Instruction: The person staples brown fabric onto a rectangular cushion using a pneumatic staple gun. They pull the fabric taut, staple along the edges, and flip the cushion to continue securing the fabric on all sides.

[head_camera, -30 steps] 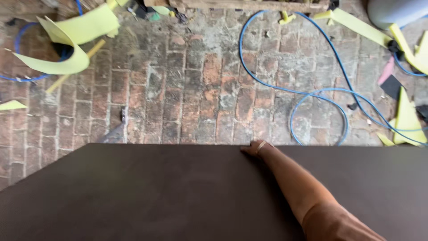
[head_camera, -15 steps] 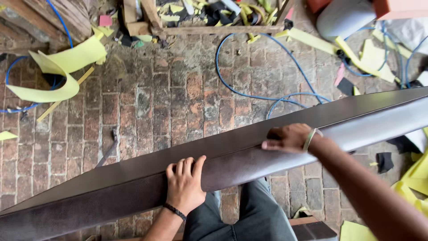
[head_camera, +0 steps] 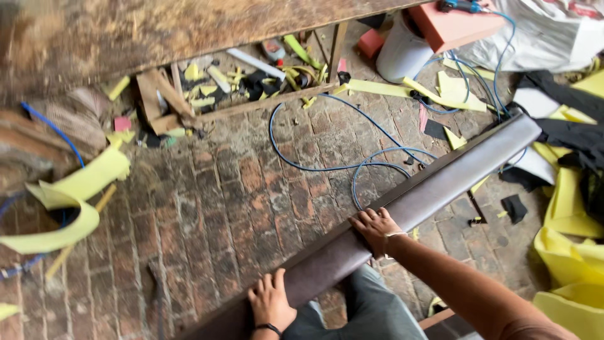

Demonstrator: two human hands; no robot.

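A long dark brown panel (head_camera: 434, 189), seen edge-on, runs aslant from the near left to the far right, above a brick floor (head_camera: 207, 189). The left hand (head_camera: 272, 303) lies flat on its near end, fingers together and pointing away, palm pressed to the surface rather than closed around it; a dark band circles that wrist. The right hand (head_camera: 376, 230) rests farther along, about the middle of the panel, fingers curled over the top edge and gripping it (a thin bracelet shows at the wrist). Below the panel, between the two arms, grey trousers (head_camera: 371, 311) show. A blue hose (head_camera: 327, 157) loops over the bricks just beyond the panel, running toward a white drum (head_camera: 402, 53) at the far side and a pink block (head_camera: 459, 25) beside it. Yellow foam scraps (head_camera: 69, 201) curl on the left, and more yellow foam (head_camera: 576, 252) lies heaped at the right, near black scraps (head_camera: 514, 208). A wooden frame (head_camera: 251, 104) holding offcuts lies on the far floor, under the edge of a worn wooden board (head_camera: 157, 31) that fills the far left.
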